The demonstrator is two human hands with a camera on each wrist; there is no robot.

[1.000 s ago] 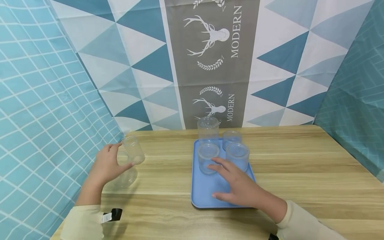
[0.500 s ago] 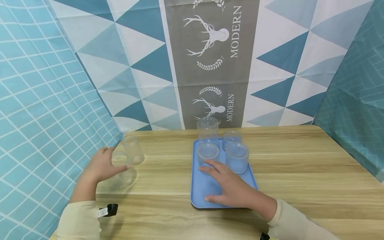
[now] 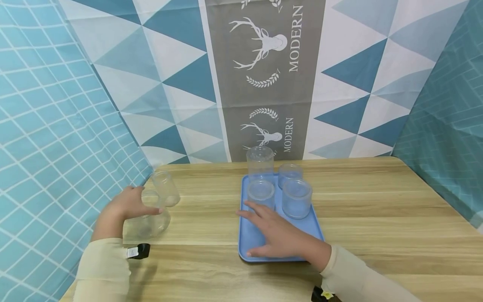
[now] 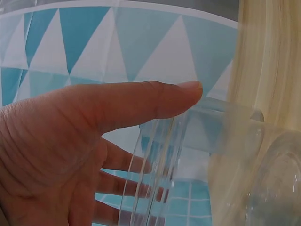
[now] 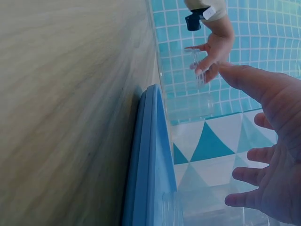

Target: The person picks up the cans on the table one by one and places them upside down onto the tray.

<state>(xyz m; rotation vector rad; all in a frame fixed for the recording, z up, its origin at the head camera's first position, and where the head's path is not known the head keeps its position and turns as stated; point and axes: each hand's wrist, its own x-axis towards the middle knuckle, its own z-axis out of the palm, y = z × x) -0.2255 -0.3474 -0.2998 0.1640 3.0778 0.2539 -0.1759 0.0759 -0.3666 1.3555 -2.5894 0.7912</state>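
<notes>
My left hand (image 3: 130,203) is at the top of a clear jar (image 3: 159,223) on the left of the table. In the left wrist view its thumb (image 4: 155,101) lies along the near side of the jar's ringed rim (image 4: 157,155), and the fingers show through the clear wall from behind. Just past it stands a slimmer clear jar (image 3: 167,191). Over the blue tray (image 3: 247,248) hovers my right hand (image 3: 277,235), fingers spread and holding nothing. Its fingertips overlap a short clear jar (image 3: 261,191) in the head view; the right wrist view shows an empty palm.
Also on the tray are a tall clear jar (image 3: 259,161) at the back, a small one (image 3: 290,174) beside it and a wide one (image 3: 297,203) at the front right. Patterned cloth (image 3: 271,84) hangs behind the wooden table (image 3: 377,209); tiled cloth (image 3: 49,138) borders the left.
My left hand has come closer around the jar's top, moving away from the slimmer jar. My right hand has drifted left over the tray, its fingers still spread. The jars have stayed put.
</notes>
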